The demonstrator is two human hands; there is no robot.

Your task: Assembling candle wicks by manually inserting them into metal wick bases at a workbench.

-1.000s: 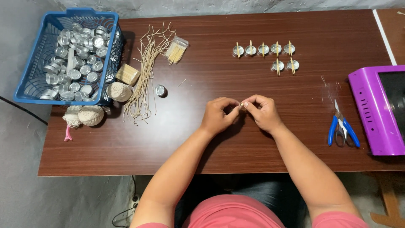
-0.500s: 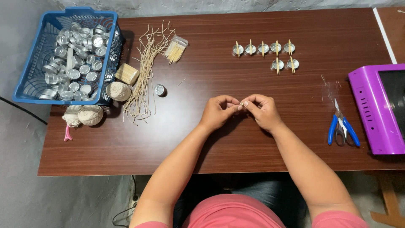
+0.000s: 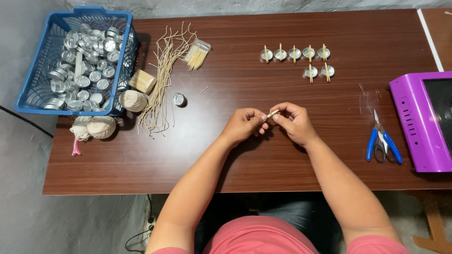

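My left hand (image 3: 245, 124) and my right hand (image 3: 293, 121) meet over the middle of the brown table (image 3: 235, 155). Both pinch one small pale wooden stick (image 3: 272, 113) between their fingertips. A lone metal tealight cup (image 3: 179, 99) lies on the table to the left of my hands. A bundle of cut wick strings (image 3: 162, 80) spreads out beyond it. At the far right stand several metal cups with sticks across their tops (image 3: 301, 60), in two rows.
A blue basket (image 3: 33, 75) full of empty metal cups sits at the far left. Balls of cotton string (image 3: 101, 126) and a pack of sticks (image 3: 197, 55) lie nearby. Blue-handled scissors (image 3: 382, 143) and a purple machine (image 3: 416, 117) are at the right edge.
My hands have stayed together at the table's middle, only the fingers shifting slightly around the stick. Nothing else moved.
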